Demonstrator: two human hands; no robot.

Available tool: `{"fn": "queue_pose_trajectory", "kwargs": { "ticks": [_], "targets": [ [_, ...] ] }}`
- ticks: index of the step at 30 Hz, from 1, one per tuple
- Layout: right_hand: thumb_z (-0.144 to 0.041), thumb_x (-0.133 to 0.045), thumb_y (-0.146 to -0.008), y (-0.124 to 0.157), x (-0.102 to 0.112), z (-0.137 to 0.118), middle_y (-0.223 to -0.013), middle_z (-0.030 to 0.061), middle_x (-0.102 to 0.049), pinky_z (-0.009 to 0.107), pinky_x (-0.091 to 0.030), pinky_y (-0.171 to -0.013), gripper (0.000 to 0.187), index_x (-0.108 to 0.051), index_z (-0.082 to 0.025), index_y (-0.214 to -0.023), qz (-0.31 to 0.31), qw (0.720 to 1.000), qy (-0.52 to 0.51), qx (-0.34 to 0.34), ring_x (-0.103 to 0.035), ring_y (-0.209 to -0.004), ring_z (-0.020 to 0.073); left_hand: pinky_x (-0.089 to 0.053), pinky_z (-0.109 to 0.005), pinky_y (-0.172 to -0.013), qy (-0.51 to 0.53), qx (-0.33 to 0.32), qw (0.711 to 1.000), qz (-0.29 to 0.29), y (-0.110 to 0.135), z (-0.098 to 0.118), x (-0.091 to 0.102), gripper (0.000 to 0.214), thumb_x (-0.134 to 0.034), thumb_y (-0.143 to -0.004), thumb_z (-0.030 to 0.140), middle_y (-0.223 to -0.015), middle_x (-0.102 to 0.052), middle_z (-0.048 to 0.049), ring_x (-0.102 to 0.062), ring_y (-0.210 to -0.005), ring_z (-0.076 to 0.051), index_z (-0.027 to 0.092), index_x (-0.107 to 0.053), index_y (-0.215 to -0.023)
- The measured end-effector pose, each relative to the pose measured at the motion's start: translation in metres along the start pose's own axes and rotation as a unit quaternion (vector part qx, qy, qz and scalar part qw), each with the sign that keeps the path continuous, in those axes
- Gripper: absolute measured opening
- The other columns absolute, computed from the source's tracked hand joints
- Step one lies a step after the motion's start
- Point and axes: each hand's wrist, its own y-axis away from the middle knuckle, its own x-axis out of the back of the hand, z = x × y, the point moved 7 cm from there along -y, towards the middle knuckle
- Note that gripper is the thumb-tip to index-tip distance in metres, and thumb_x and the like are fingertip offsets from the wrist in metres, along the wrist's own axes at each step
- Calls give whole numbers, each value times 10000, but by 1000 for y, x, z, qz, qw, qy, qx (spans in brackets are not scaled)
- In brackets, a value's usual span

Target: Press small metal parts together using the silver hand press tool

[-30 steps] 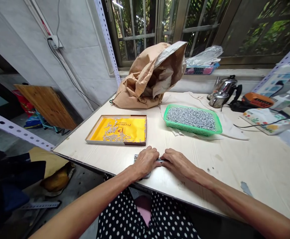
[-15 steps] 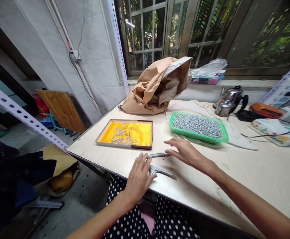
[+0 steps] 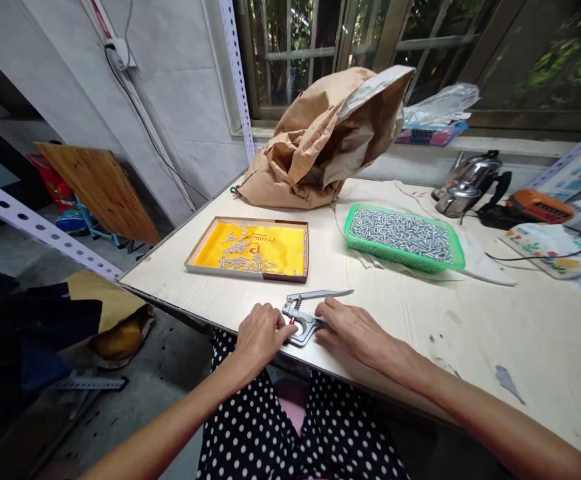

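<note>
Silver snap-fastener pliers (image 3: 304,327) lie at the table's front edge, with the upper handle raised away from the lower one. A spring and a small red part show at their jaw. My left hand (image 3: 263,333) is closed at the jaw end, its thumb by the red part. Closed over the lower handle is my right hand (image 3: 353,333), which hides most of that handle. Beyond them, a shallow box (image 3: 186,268) with a yellow bottom has small metal pins (image 3: 238,248) scattered in it. A green basket (image 3: 410,262) is filled with many similar pins.
A crumpled brown paper bag (image 3: 315,147) stands at the back by the window. To the right are a metal kettle (image 3: 475,170), an orange-and-black tool (image 3: 540,207) and a floral box (image 3: 545,250) with a cable. A perforated post (image 3: 45,223) crosses the left side.
My right hand has come down and closed on the lower handle. My left hand has moved from lying over the pliers' end to a pinch at the jaw. The view has tilted down slightly.
</note>
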Motion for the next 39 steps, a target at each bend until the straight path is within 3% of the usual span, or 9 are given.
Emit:
{"fn": "queue_pose_trajectory", "kwargs": {
  "ticks": [6,12,18,24,27,29,33,36,39],
  "targets": [
    [-151,-453,-945,3,-28,16,-903,46,-582,281,-382,-675,104,-538,-184,-895,28,999,-36,9,-564,-788,167,-454,-277,-639,-31,87,985,-144,-25,3,-5,167,-631,-722,336,-785,-727,-63,-675,-780,-226,193,-712,-754],
    [-115,-410,-952,10,-24,10,-913,44,-577,288,-391,-707,145,-527,-181,-898,65,995,-70,39,-533,-795,168,-500,-324,-717,-167,46,973,-155,-19,26,7,197,-542,-768,244,-852,-738,-128,-700,-875,-280,162,-718,-799],
    [-92,-427,-933,10,-19,7,-965,39,-589,290,-398,-669,126,-516,-180,-948,73,994,-47,66,-527,-776,169,-508,-369,-809,-287,-68,942,-163,-33,56,6,233,-494,-764,136,-958,-730,-171,-690,-951,-302,135,-711,-846],
    [-26,-437,-869,19,-4,3,-1015,55,-589,303,-418,-670,194,-508,-177,-968,92,992,-42,73,-544,-827,191,-448,-300,-527,-180,89,925,-324,-34,1,-8,93,-550,-593,194,-581,-609,-38,-626,-594,-235,183,-503,-513],
    [5,-429,-843,22,-4,3,-1033,61,-590,308,-422,-672,234,-505,-173,-975,87,993,-43,72,-544,-846,196,-421,-302,-592,-232,35,948,-215,-37,-6,14,47,-545,-633,192,-688,-665,-46,-637,-688,-238,187,-558,-588],
    [10,-432,-829,22,-5,3,-1042,63,-590,307,-426,-683,244,-503,-173,-973,91,992,-46,71,-543,-857,196,-405,-294,-631,-229,-16,962,-146,-43,14,34,152,-505,-745,230,-736,-691,-52,-644,-730,-226,187,-618,-651],
    [-10,-474,-797,17,-8,4,-1037,71,-597,307,-431,-670,240,-517,-173,-967,104,992,-51,60,-553,-845,201,-380,-261,-630,-140,-99,985,-15,-77,110,79,328,-470,-892,369,-731,-703,-49,-643,-729,-197,180,-692,-744],
    [-58,-532,-790,10,-15,5,-1011,76,-605,311,-417,-600,204,-535,-162,-965,79,994,-35,61,-565,-795,212,-393,-265,-668,-106,-172,975,94,-106,187,113,320,-498,-932,380,-826,-730,-70,-660,-787,-210,180,-734,-847],
    [-55,-519,-820,6,-20,6,-1005,72,-612,306,-408,-585,182,-541,-164,-965,55,996,-24,61,-574,-798,210,-418,-275,-732,-106,-186,962,169,-126,213,138,269,-543,-928,383,-986,-743,-65,-663,-916,-223,228,-738,-1028]
  ]
}}
